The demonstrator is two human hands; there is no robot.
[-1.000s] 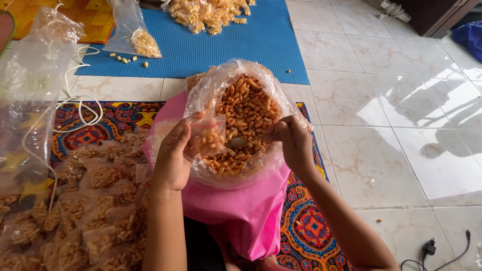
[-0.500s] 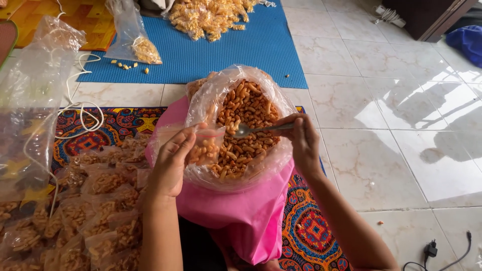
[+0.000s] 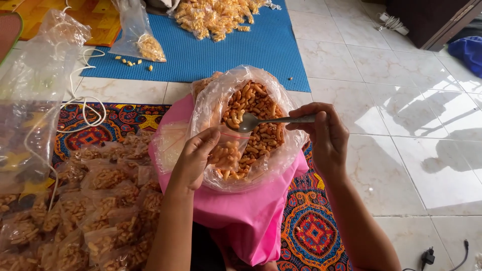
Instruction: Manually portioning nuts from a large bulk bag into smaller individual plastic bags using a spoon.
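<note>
The left hand pinches open a small clear bag, partly filled with fried macaroni; its lower part blurs into the big bag behind it. The right hand grips a metal spoon by the handle, bowl over the small bag's mouth. The big clear bag rests on a pink cloth over the lap. Filled packets crowd the lower left, cut off by the frame. Another heap lies on a blue mat, top clipped.
</note>
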